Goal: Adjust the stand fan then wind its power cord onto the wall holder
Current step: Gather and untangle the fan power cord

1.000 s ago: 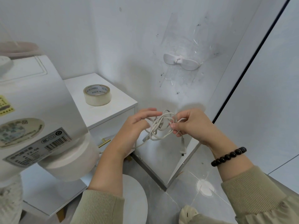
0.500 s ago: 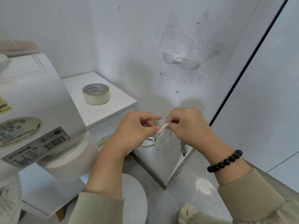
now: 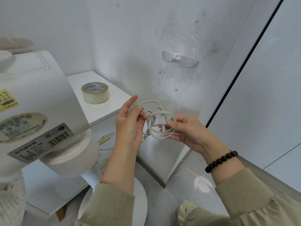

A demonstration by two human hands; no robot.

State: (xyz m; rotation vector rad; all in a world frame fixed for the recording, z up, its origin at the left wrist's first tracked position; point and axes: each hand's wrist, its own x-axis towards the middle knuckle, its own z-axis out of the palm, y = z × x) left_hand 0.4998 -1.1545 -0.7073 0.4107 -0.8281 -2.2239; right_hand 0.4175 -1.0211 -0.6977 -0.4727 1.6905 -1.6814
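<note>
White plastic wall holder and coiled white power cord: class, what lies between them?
Head view: only bare, scuffed white wall separates the white plastic wall holder from the coiled white power cord below.

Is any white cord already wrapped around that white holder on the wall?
No, the white plastic wall holder is bare; the left hand and right hand hold the looped white power cord below it.

Clear tape roll [image 3: 95, 92] on white cabinet [image 3: 116, 104], brass drawer handles [image 3: 105, 139] below
</note>
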